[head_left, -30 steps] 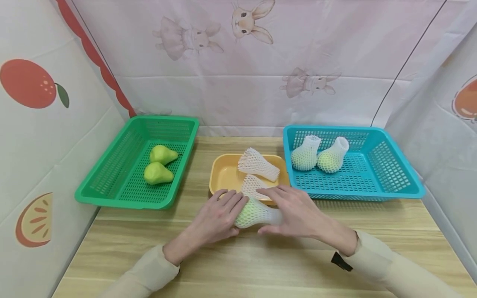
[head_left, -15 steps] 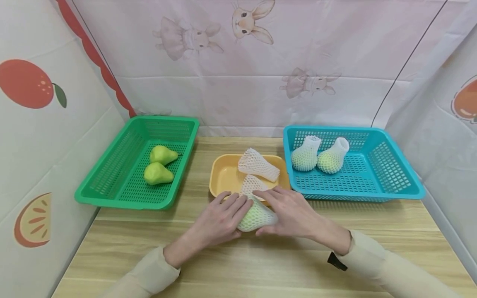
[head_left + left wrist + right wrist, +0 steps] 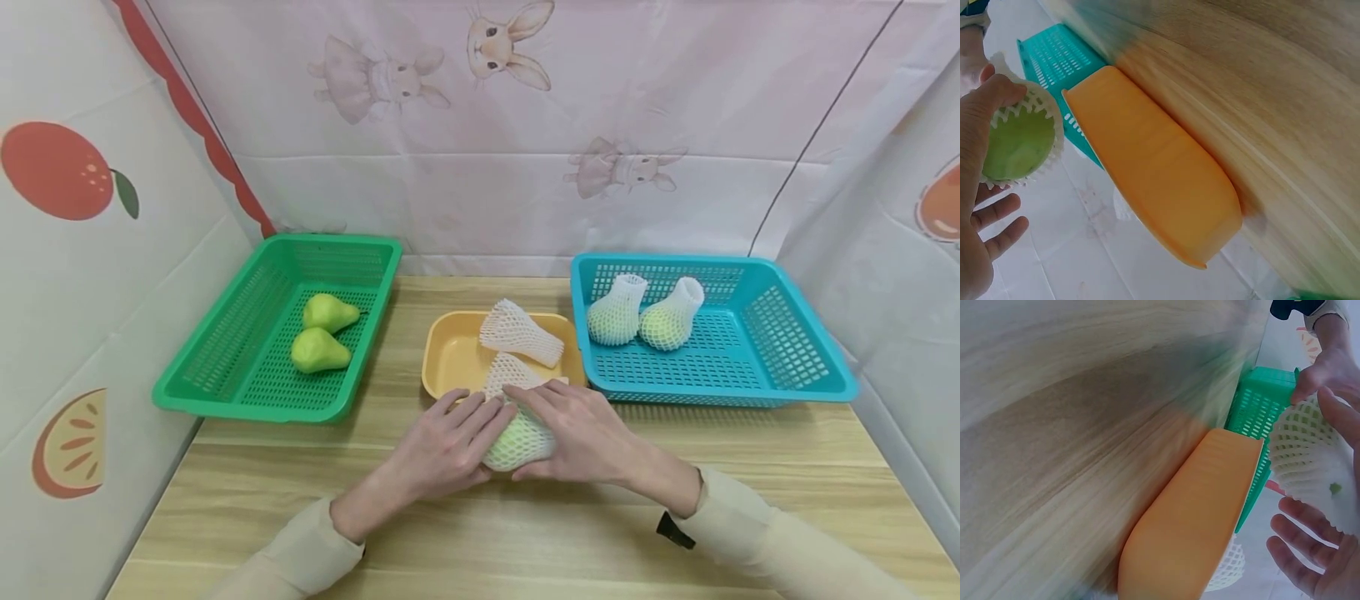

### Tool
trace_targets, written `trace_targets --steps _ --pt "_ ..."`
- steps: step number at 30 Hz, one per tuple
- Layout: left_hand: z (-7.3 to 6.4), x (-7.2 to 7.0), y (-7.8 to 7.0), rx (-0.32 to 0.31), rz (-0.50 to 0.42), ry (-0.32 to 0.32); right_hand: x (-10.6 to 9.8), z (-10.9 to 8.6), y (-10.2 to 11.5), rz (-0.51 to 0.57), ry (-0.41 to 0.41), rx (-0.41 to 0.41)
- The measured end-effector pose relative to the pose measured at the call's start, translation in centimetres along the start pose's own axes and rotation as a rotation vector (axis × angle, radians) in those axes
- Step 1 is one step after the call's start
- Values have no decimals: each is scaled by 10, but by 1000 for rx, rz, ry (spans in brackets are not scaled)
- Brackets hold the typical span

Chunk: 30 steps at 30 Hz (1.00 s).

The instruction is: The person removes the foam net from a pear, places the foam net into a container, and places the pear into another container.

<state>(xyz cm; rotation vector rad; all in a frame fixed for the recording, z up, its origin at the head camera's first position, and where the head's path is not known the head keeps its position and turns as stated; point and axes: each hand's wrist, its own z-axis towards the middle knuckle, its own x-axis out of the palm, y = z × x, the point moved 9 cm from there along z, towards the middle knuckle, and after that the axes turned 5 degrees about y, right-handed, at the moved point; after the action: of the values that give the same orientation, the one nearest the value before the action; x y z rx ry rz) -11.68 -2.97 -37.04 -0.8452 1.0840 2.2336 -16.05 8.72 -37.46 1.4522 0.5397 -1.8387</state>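
Observation:
A green pear (image 3: 1017, 147) sits in a white foam net sleeve (image 3: 522, 442) just in front of the yellow tray, between both hands. My left hand (image 3: 448, 442) grips its left side; in the left wrist view the thumb presses the net's edge, and the pear's rounded bottom shows bare. My right hand (image 3: 581, 432) holds the other end, thumb and fingers on the net (image 3: 1302, 447), covering the narrow end in the head view. A bit of green shows through the net's opening in the right wrist view.
The yellow tray (image 3: 448, 354) holds white foam nets (image 3: 519, 332). On the left, a green basket (image 3: 202, 367) contains two bare pears (image 3: 319, 350). A blue basket (image 3: 795, 333) on the right has two netted pears (image 3: 667, 317). Printed cloth walls surround the wooden table (image 3: 510, 550).
The right hand has shifted left along the pear, closer to the left hand. The netted pear has turned, its narrow end now hidden by the right hand. Baskets and tray stay put.

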Motion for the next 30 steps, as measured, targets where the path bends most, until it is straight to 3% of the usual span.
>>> trace_targets --steps 16,24,30 --pt "-9 -8 8 -5 -118 -109 -4 -5 0 25 -146 -81" --pt "-18 -7 24 9 -148 -57 -5 -11 -1 41 -165 -95" --pt "-22 -4 27 21 -161 -8 -4 -14 -3 66 -156 -92"
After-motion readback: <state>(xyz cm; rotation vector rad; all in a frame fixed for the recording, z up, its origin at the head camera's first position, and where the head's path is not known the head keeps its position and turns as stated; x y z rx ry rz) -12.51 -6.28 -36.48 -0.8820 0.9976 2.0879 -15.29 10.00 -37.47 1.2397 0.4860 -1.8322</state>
